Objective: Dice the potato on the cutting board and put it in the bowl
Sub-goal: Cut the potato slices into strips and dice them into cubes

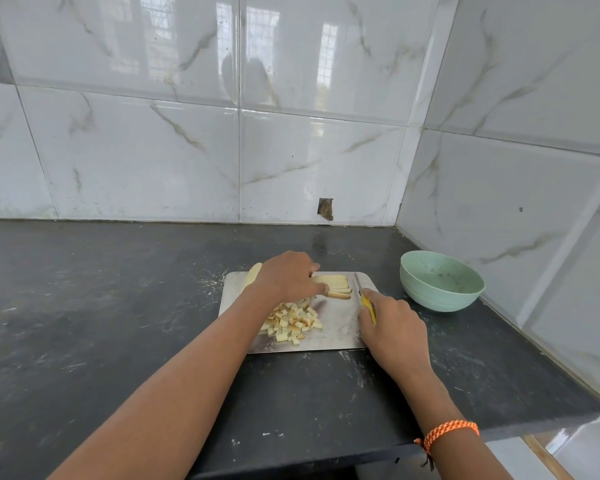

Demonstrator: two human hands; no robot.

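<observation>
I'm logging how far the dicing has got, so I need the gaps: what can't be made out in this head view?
- Potato strips: their left ends are hidden under the left hand, so the count is unclear.
- Potato piece at the cutting board's far left corner: mostly behind that hand.
- Knife: the right hand covers most of the yellow handle.
- Bowl: specks inside too small to identify.

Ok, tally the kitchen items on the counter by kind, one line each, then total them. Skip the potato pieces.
Cutting board: 1
Knife: 1
Bowl: 1
Total: 3
</observation>
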